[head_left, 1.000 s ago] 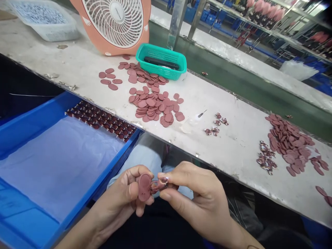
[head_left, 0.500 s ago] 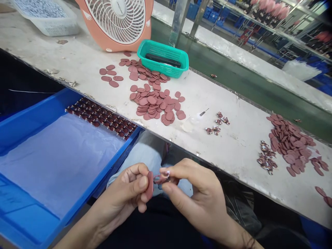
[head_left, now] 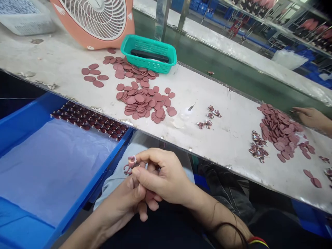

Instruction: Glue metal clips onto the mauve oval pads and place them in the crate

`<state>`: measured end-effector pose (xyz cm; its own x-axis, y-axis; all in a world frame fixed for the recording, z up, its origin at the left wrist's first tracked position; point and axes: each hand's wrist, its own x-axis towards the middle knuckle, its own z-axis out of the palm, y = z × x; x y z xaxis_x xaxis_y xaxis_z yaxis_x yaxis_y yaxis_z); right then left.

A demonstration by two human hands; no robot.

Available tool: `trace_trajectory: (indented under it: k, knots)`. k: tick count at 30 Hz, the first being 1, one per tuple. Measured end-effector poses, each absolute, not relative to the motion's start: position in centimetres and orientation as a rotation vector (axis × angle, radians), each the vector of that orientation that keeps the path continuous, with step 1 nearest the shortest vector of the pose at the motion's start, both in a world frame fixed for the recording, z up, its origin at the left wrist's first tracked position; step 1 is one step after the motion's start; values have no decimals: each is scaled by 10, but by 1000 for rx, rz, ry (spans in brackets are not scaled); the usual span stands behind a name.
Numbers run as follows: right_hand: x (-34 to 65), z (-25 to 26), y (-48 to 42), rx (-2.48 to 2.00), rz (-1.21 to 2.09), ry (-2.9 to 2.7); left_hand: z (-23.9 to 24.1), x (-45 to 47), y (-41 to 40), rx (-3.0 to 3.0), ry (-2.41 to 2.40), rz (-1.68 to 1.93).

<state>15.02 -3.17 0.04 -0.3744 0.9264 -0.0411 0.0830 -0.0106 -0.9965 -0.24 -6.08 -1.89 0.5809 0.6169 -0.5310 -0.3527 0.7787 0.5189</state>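
Note:
My right hand (head_left: pixel 163 176) pinches a small maroon figure-shaped piece (head_left: pixel 130 164) with a pale loop at its top between thumb and fingertips. Just below, my left hand (head_left: pixel 120 204) curls close against the right. It appears to hold a dusky-pink oval disc (head_left: pixel 149 196), mostly hidden, with only a sliver showing between the fingers. Loose piles of similar oval discs (head_left: pixel 140 100) lie on the white workbench (head_left: pixel 220 138) beyond my hands, out of reach of my fingertips. Several small maroon pieces (head_left: pixel 209 116) lie nearer the bench's middle.
A blue tray (head_left: pixel 52 166) lined with white sheet holds rows of maroon pieces (head_left: pixel 88 119) at left. A teal basket (head_left: pixel 148 55) and an orange fan (head_left: pixel 95 20) stand behind. A co-worker's hand (head_left: pixel 312 117) reaches in at right beside another disc pile (head_left: pixel 281 131).
My hands have moved left and closer together, and the right hand now crosses over the left. The oval disc, clearly visible earlier, is now almost hidden. A co-worker's hand has entered at right.

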Motion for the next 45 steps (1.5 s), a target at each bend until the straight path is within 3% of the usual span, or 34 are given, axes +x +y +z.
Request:
trace_trajectory:
  k: [3, 8, 21, 45]
  knots:
    - [149, 0, -30, -1036, 1725, -1427, -30, -4, -61, 301, 664, 497]
    - [160, 4, -31, -1017, 1413, -1078, -42, -1, -63, 163, 444, 491]
    - [192, 23, -59, -1076, 1133, -1747, -28, -8, -58, 316, 621, 613]
    - [190, 29, -51, -997, 1099, -1962, -22, -10, -58, 246, 696, 592]
